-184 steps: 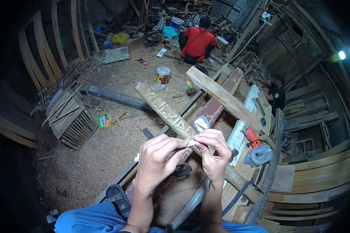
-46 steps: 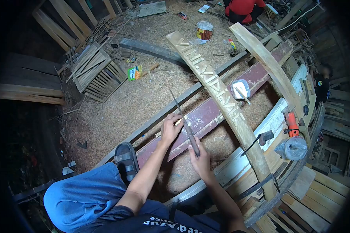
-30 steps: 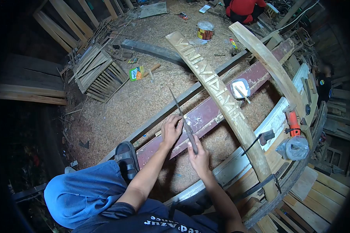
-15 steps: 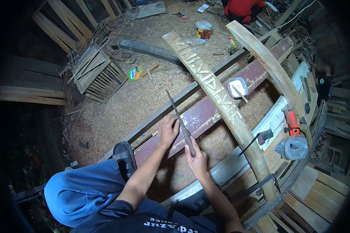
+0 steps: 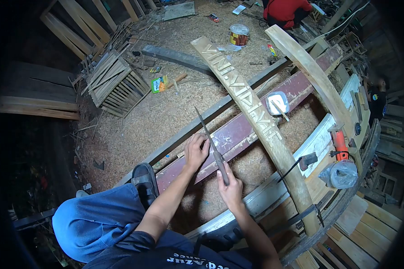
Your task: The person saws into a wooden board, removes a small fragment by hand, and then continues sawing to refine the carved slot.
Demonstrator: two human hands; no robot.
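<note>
Head view: your right fingers (image 5: 225, 172), earlier at the lettered wooden board (image 5: 244, 96), clench the handle (image 5: 221, 167) below the slender blade (image 5: 204, 122); your left fingers (image 5: 203, 142) bend over maroon-painted plank (image 5: 231, 135), pinch indiscernible.

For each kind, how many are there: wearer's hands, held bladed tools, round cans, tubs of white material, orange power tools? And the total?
Left hand and right hand: 2
Held bladed tool: 1
Round can: 1
White-filled tub: 1
Orange power tool: 1
Total: 6
</note>
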